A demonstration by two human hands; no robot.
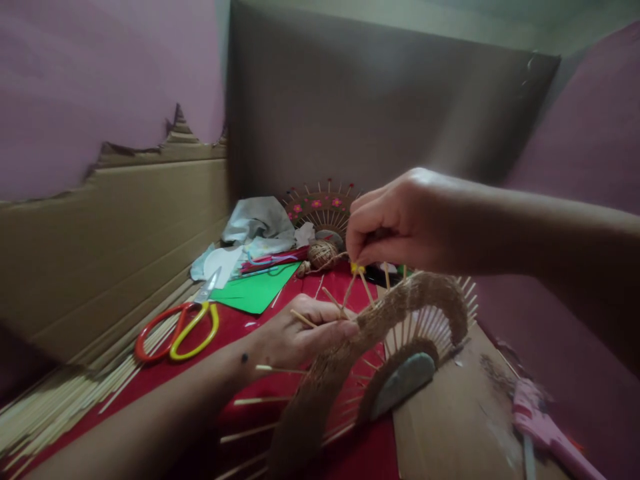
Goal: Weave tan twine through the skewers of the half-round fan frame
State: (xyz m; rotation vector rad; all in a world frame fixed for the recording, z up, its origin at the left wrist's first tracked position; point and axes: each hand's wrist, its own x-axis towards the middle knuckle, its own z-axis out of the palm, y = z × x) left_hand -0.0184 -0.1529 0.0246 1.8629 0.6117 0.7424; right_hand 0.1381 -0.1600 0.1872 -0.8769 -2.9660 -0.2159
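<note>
A half-round fan-shaped craft (pixel 340 353) of bamboo sticks, with a thick woven brown twine band, stands tilted in front of me. Its sticks spread from a small half-round base with a grey-blue face (pixel 405 383). My left hand (pixel 310 327) is closed on the band's upper left edge, thumb on the near side, with stick ends poking out around the fingers. Above it, my right hand (pixel 395 223) pinches a strand of twine (pixel 351 290) that runs down to the left fingertips. A small yellow thing shows just under the right fingertips; I cannot make out what it is.
Scissors (pixel 193 327) with red and yellow handles lie at left beside loose bamboo sticks (pixel 65 407). Behind are a green sheet (pixel 257 290), a twine ball (pixel 323 253) and a flower-painted fan craft (pixel 317 207). A pink glue gun (pixel 545 423) rests on cardboard at right.
</note>
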